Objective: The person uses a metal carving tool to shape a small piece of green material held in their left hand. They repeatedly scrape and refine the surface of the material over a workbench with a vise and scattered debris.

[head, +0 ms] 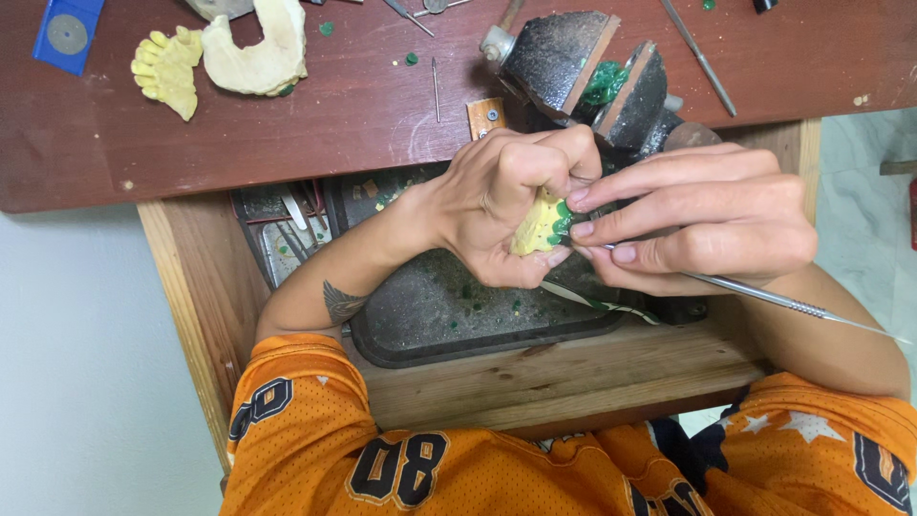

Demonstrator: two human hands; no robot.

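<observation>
While both forearms reached in from the lower corners of the head view, the hands met over a dark tray (449,330) set in a wooden drawer (205,287). The left hand (506,205), wrist bent and a tattoo showing on the forearm, was curled closed around a small yellow dental cast (535,229) bearing green wax, its thumb pressed under the piece. The right hand (697,220) lay at three o'clock of the cast, fingers stretched long and flat, fingertips touching the green wax; it pinched a thin metal tool (793,306) whose handle ran out toward four o'clock. Whether the tool's tip touched the wax could not be told.

At twelve o'clock of the hands stood a dark bench vise (583,62) clamping a green lump. At ten o'clock, on the red-brown bench (363,105), lay a pale jaw-shaped cast (258,48) and, just beside it, a yellow tooth cast (170,69). A blue rectangular packet (65,33) holding a round grey disc sat at the far upper left corner. Green wax flecks dotted the tray.
</observation>
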